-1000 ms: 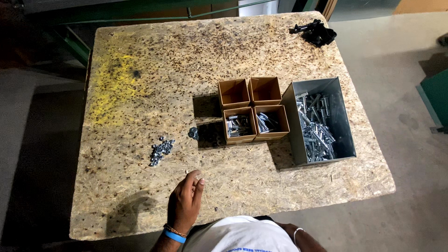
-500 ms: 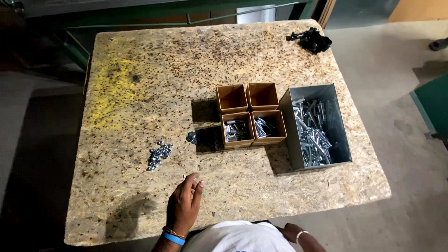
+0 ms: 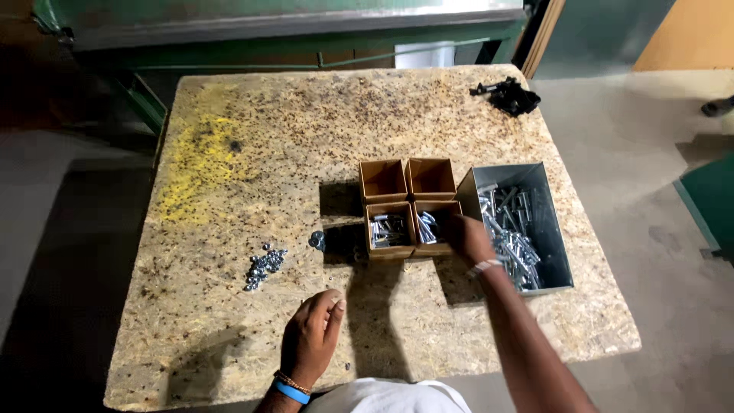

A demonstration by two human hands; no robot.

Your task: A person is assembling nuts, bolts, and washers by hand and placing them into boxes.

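Since the earlier frame the right hand (image 3: 468, 239) has reached out to the metal bin (image 3: 535, 200) of bolts (image 3: 511, 245) on the worktop (image 3: 252, 153), beside the cardboard boxes (image 3: 411, 206); whether its grip is clenched cannot be told. The left hand (image 3: 311, 339) rests released near the loose nuts (image 3: 264, 266).

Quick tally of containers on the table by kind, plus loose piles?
Brown cardboard boxes: 4 (near two hold metal parts, far two look empty)
Grey metal bin: 1 (holds bolts; right hand is at its near-left edge)
Loose piles of small metal parts: 1
Black item at far corner: 1
Total: 7
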